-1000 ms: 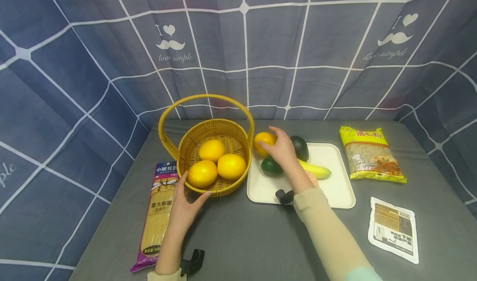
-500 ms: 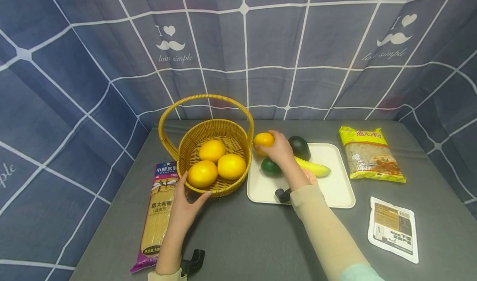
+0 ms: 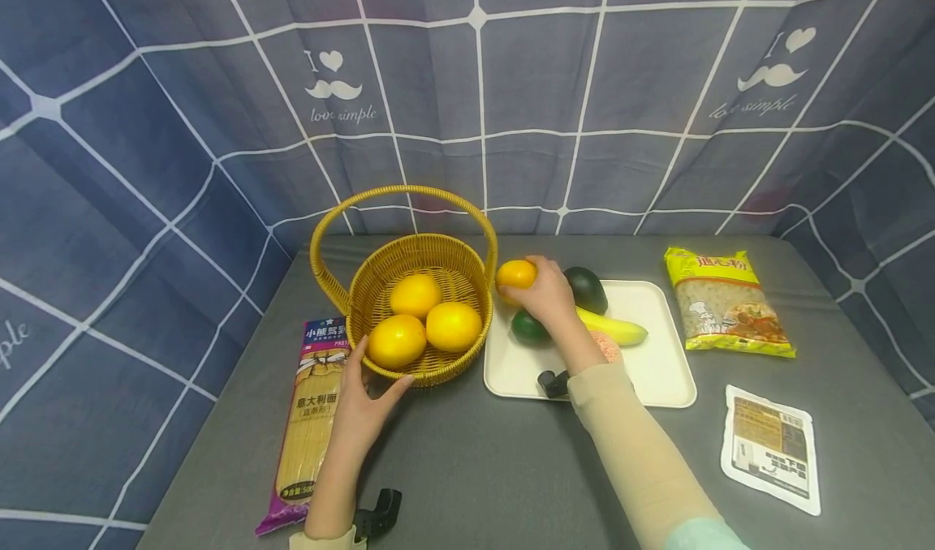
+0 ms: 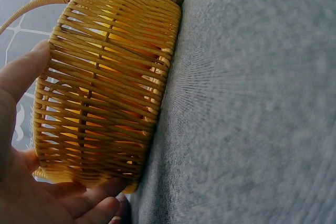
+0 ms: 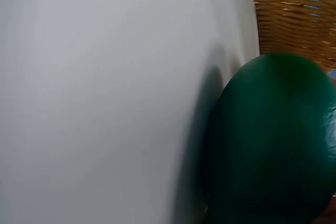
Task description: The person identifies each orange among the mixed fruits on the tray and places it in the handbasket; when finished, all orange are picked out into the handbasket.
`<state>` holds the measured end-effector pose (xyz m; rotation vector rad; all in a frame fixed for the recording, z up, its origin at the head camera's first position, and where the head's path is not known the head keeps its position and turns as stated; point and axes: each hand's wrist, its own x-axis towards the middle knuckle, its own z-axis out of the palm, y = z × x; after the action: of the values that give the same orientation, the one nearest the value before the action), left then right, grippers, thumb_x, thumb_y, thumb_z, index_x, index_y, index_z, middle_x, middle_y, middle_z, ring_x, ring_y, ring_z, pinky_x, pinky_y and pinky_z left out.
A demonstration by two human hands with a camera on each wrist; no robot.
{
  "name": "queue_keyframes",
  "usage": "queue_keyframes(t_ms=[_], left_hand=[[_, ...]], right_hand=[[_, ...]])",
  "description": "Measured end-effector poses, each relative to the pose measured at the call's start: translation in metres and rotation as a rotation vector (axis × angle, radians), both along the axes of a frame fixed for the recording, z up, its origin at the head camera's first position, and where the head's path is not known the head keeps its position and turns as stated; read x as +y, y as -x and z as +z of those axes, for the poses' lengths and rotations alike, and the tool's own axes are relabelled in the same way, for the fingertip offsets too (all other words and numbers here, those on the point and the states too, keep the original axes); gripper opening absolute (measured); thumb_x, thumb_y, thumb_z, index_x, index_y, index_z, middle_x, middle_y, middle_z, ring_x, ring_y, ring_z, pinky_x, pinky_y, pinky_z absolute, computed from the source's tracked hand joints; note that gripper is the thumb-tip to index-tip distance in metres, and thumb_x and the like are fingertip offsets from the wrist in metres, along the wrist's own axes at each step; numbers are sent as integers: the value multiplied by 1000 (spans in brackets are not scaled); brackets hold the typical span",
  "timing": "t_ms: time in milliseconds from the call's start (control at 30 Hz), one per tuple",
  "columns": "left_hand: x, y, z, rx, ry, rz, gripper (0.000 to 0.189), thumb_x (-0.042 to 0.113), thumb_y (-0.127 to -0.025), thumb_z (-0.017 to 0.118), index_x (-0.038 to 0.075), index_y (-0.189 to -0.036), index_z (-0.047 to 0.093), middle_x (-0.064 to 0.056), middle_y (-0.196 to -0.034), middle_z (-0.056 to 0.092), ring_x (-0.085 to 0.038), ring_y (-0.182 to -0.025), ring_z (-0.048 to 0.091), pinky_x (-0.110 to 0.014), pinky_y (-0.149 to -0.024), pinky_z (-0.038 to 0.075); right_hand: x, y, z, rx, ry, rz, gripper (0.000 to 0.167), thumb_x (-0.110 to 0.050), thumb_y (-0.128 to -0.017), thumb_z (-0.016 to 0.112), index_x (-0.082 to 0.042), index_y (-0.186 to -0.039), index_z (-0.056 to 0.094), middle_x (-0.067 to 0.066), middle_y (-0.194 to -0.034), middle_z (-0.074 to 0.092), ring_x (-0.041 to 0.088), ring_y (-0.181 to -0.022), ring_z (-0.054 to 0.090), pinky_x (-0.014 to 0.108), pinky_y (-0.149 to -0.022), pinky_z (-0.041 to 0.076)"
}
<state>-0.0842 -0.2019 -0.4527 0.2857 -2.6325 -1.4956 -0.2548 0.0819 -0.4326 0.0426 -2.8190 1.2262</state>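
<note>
In the head view, my left hand point(image 3: 363, 408) holds the near-left side of a wicker basket point(image 3: 471, 363), its thumb at the front rim. The left wrist view shows the thumb on the rim and the fingers point(image 4: 97, 195) against the woven wall point(image 4: 105, 93). Inside the basket lie three yellow-orange oranges point(image 3: 396, 341). My right hand point(image 3: 549, 294) grips another orange point(image 3: 515, 278) at the tray's far-left corner, beside the basket. Under that hand a green egg-shaped fruit point(image 3: 529, 328) lies on the white tray point(image 3: 661, 380); it looms large in the right wrist view point(image 5: 273, 140).
A dark green fruit point(image 3: 585, 290), a yellow banana point(image 3: 617, 330) and a partly hidden pink item point(image 3: 608, 346) share the tray. A spaghetti pack point(image 3: 310, 420) lies left, a yellow pasta bag point(image 3: 726, 302) and a white pouch point(image 3: 770, 449) right. The basket's handle point(image 3: 405, 189) stands upright.
My right hand has lowered slightly and closed its fingers round the orange, which has barely moved. The left hand and the basket stay where they were.
</note>
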Motion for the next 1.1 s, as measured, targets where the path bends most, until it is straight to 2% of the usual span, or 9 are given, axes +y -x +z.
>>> queue_keyframes(t_ms=[267,433,700,900,1100], left_hand=[[1,2,-1,31,-14,-11,97,42,-82,75,18,-155,16,-18,-156,15,-40,-135,33,-51,-111,29],[1,2,-1,28,-18,-13,96,44,-83,75,18,-155,16,-18,-156,15,-41,-136,32,-51,-111,28],[1,2,2,10,-9,-16,97,46,-83,73,19,-155,15,-18,-156,14,-41,-136,32,-51,-111,29],[1,2,2,4,-15,-18,97,45,-83,73,19,-155,14,-18,-157,13,-41,-136,31,-51,-111,28],[0,2,0,7,-23,-18,97,46,-83,73,20,-155,14,-17,-157,14,-40,-136,31,-51,-111,28]], right_hand=[[-1,-10,11,62,82,-40,82,-43,-70,80,-9,-138,47,17,-127,49,35,-111,52,50,-94,44],[1,-22,26,108,153,-61,81,-43,-71,80,-11,-138,48,15,-128,49,33,-110,52,50,-94,44],[6,-45,51,164,214,-73,79,-43,-72,81,-15,-138,49,10,-135,47,30,-120,47,49,-99,40],[6,-58,68,184,266,-51,77,-40,-73,82,-17,-138,49,6,-136,47,27,-120,47,48,-99,40],[-6,-72,84,237,316,6,75,-36,-73,83,-17,-137,50,3,-133,49,24,-115,49,44,-97,42]])
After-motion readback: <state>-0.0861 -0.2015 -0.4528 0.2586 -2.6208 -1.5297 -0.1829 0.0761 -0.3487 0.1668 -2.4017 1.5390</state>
